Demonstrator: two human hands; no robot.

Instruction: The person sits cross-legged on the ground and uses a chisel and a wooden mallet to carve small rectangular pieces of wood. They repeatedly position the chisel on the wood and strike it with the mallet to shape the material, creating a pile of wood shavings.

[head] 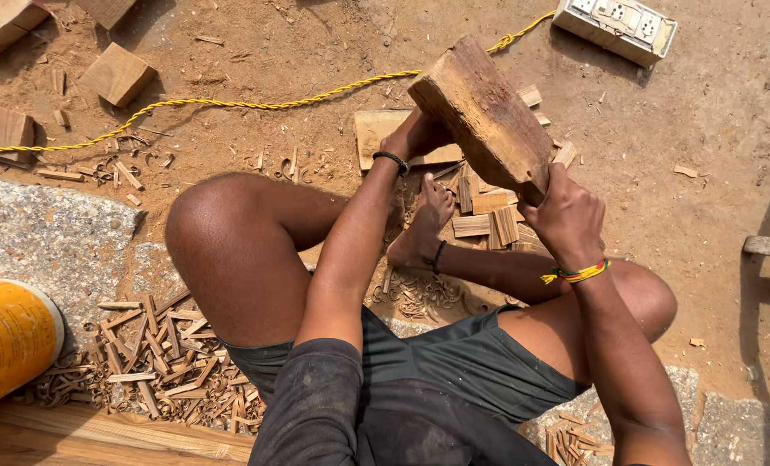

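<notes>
I see two bare arms and two bare legs. The left hand [415, 136] has a thin black band around its wrist. The right hand [566, 220] has a bright band at its wrist, with yellow, green and red threads and a little knot that sticks out. One foot [421, 226] has no shoe and wears a thin dark band at the ankle. The shorts [454, 362] are dark grey-green. The short sleeve [312, 406] is dark grey and looks dusty.

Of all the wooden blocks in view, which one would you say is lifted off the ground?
The big weathered block, gripped by the left hand and right hand; the others lie on the dirt.
</notes>
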